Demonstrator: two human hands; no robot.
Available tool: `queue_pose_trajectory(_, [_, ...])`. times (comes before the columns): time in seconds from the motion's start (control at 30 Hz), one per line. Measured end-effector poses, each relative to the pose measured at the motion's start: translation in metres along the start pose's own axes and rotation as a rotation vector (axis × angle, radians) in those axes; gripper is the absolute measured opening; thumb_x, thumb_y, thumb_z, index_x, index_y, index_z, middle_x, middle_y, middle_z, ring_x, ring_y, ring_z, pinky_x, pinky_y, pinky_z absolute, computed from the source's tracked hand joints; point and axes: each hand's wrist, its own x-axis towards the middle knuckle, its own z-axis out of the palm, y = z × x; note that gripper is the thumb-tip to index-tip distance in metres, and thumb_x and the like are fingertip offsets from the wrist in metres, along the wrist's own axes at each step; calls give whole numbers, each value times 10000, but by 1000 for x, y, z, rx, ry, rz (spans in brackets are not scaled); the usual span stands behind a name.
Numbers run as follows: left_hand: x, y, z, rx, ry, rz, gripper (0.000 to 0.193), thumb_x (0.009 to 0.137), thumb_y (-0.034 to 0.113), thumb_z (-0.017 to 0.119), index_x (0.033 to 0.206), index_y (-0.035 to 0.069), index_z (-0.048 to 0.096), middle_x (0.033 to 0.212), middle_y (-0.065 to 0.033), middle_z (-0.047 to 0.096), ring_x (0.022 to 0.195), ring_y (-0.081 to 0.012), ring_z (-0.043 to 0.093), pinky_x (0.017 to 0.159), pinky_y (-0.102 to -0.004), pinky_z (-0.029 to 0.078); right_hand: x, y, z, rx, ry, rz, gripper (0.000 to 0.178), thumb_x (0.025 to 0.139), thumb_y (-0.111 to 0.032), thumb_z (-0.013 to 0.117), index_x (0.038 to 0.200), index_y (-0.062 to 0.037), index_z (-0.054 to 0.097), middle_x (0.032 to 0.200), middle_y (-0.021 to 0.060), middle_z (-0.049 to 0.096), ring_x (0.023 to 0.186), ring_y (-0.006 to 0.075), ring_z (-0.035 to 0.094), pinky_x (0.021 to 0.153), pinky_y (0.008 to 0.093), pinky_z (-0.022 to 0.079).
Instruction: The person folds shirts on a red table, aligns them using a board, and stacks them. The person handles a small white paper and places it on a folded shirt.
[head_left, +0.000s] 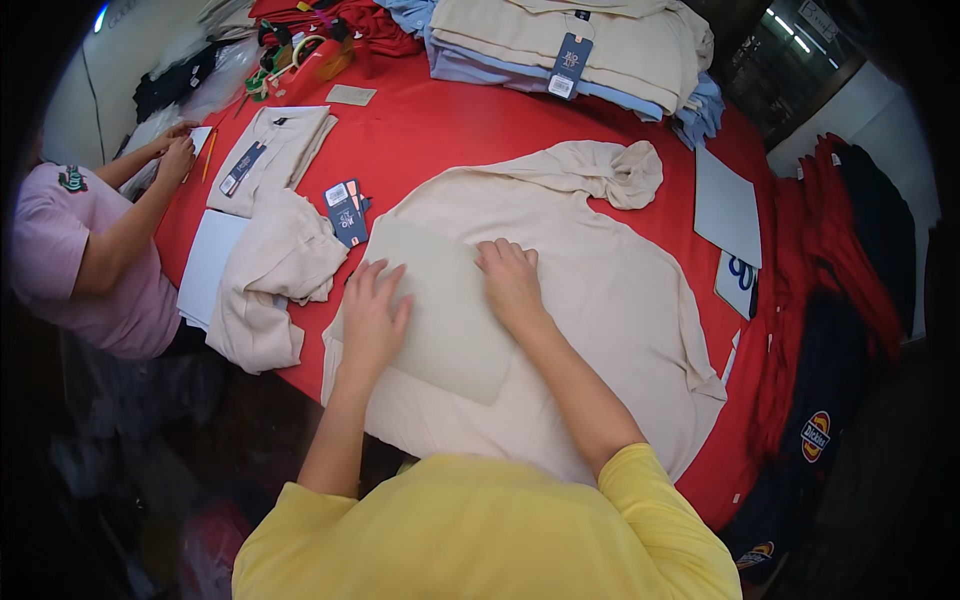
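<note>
While I lean over a table spread with red cloth (400,130), a pale wall (60,70) shows at the far left, and a co-worker (95,265) in a pink shirt is at that edge. Next come white sheets (208,250), partly under a bunched cream garment (275,280), with a folded, tagged garment (285,165) just beyond. Navy tags (346,215) lie beside the bunched one, and a red tape dispenser (300,82) sits farther back. A stack of folded cream and blue clothes (500,40) fills the back of the table; rightward are a pale sheet (727,205), blue-handled scissors (741,273) and draped red and dark garments (840,250). Before me a wide cream garment (620,340) is laid out, and a grey-green board (450,335) lies flat on it, slightly turned, between my hands. My left hand (372,318) is over the board's left edge, fingers loosely spread, gripping nothing. My right hand (512,285) is at its upper right edge, fingers bent; whether they pinch it or merely rest there, I can't tell.
</note>
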Motion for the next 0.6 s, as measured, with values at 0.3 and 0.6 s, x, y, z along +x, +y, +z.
queue_pose_trajectory(0.3, [19,42,33,331,-11,-12,701,808,548,625,1397,208,458,1475,-103,358,1398,-353,231,1076,-673,95,-4,4,-11,-25,67,-55,229,845,-154,609,1065,-90,615,927,70,555,907,256,528,785,410,382])
queue_pose_trajectory(0.6, [12,34,38,378,-13,-56,694,817,515,627,1422,243,424,1511,-56,325,1423,-309,203,1095,-652,47,-97,58,-178,-173,-147,566,603,739,-138,743,1300,-100,523,1304,155,465,1108,364,537,913,430,468])
